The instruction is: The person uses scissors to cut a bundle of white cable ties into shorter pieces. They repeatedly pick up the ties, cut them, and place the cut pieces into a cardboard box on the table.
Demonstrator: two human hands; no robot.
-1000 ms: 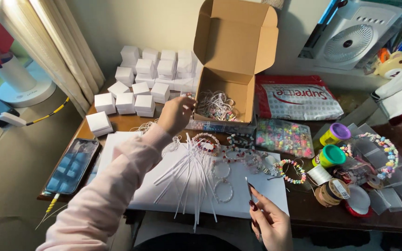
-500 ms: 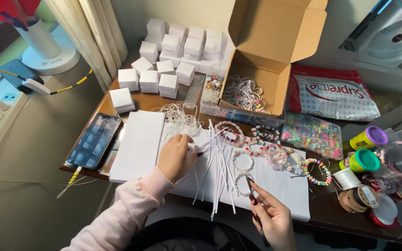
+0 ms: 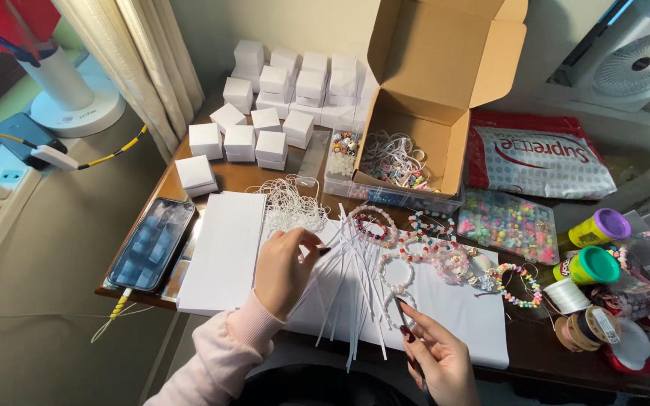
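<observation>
Left hand point(image 3: 283, 267) now pinching paper strips point(image 3: 351, 289) — cardboard box point(image 3: 423, 143) holds bracelets.

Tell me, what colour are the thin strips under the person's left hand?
White. The paper strips, fanned out beside the left hand, show clearly in the head view.

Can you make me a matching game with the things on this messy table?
Things:
1. phone
2. cardboard box
3. putty tubs
4. left hand

Places or states:
A. lid flaps open, strings inside
B. right of the bead tray
C. on the white strips
D. flat at the table's left edge, cable plugged in

Pairs: 1-D, 2-A, 3-B, 4-C
</observation>
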